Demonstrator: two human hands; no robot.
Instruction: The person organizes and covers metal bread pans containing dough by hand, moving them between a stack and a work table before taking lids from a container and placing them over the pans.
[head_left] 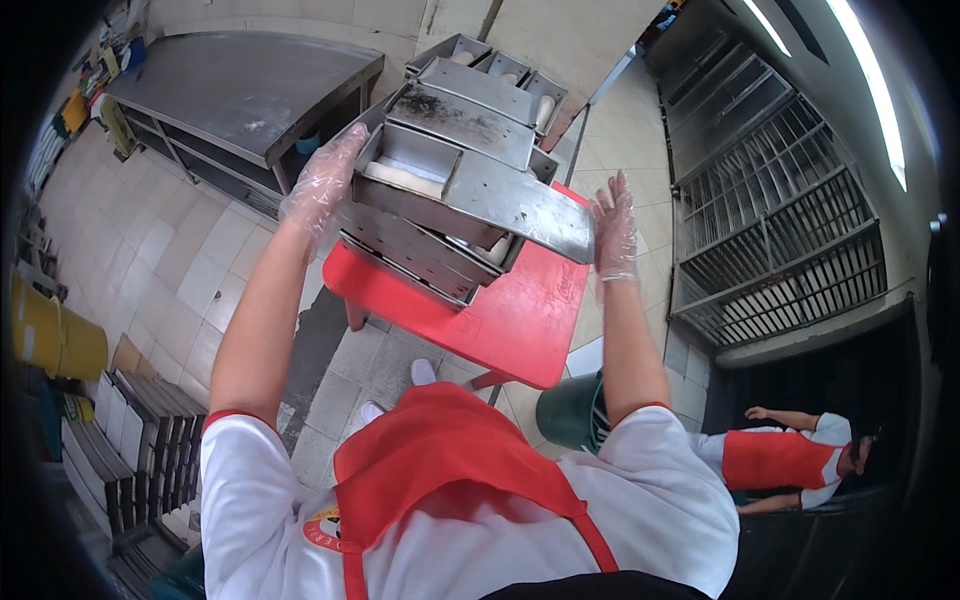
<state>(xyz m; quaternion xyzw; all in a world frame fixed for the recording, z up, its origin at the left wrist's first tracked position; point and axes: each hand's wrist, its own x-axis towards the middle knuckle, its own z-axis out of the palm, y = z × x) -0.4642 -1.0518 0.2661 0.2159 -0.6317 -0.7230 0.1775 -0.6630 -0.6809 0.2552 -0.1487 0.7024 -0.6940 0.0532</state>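
A metal loaf pan (425, 209) tops a stack of similar pans, with a pale roll of dough (405, 180) showing in its uncovered left part. Its flat metal lid (525, 207) covers the right part and juts out past that end. My left hand (328, 182), in a clear plastic glove, grips the pan's left end. Gloved likewise, my right hand (615, 228) has its fingers stretched upward, the palm against or very near the lid's right end. Behind are lidded pans (462, 122) and uncovered ones with dough (545, 108). A red table (515, 325) bears the stack.
A steel worktable (250, 85) stands at the far left. Stacked metal pans (150, 440) and yellow buckets (60, 325) are at lower left. A green bin (568, 412) sits under the table's right side. Metal racks (775, 200) and a person in a red apron (775, 468) are at right.
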